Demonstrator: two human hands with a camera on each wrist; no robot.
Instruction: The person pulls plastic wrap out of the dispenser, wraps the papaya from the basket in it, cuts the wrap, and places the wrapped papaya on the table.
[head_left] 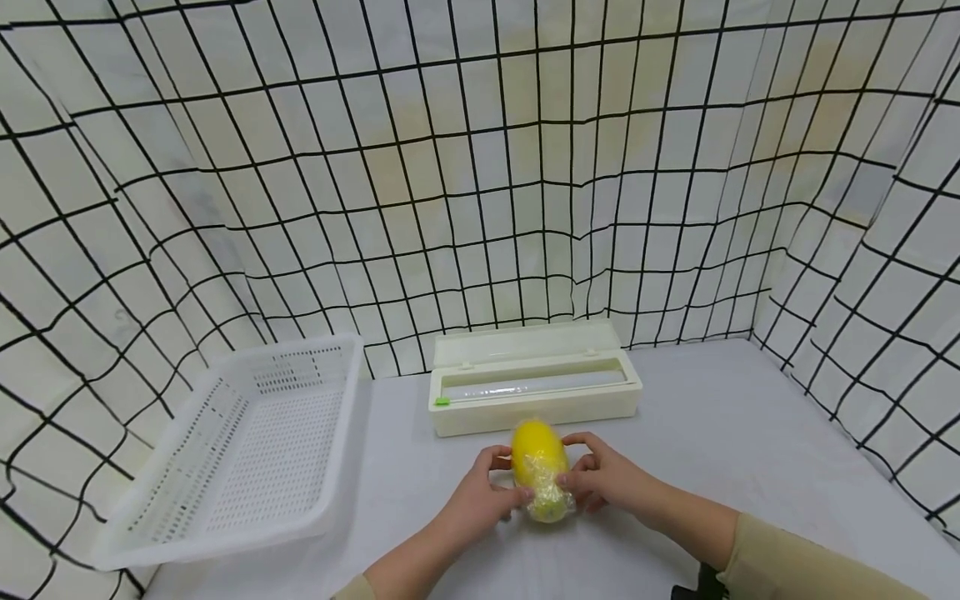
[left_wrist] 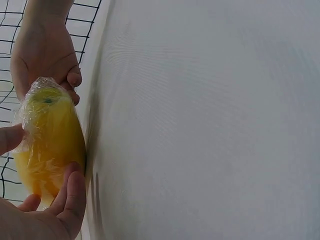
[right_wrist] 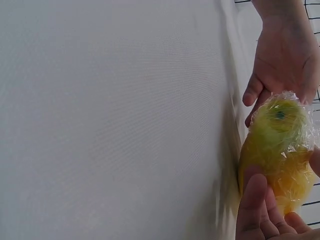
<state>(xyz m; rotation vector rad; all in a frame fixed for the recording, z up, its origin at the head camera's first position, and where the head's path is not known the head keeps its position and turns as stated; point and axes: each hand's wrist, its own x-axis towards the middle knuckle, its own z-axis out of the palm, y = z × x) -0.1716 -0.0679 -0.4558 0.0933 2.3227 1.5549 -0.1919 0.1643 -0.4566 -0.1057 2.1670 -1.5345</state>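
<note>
A yellow oval fruit (head_left: 538, 454), greenish at its near end, is wrapped in clear cling film. My left hand (head_left: 480, 500) holds its left side, with the thumb on the film near the green end. From the right, my right hand (head_left: 607, 477) holds it with thumb and fingers. In the left wrist view the film is bunched and crinkled over the green end of the fruit (left_wrist: 52, 135). A small dark spot on that end of the fruit (right_wrist: 277, 135) shows through the film in the right wrist view. The fruit's underside is hidden.
Behind the fruit is a cream cling film dispenser box (head_left: 536, 408), lid raised, with a film roll (head_left: 532, 386) and a small green slider (head_left: 442, 402). A white perforated basket (head_left: 341, 442) stands at left. Black-lined netting (head_left: 480, 200) surrounds the white-covered table (head_left: 720, 425).
</note>
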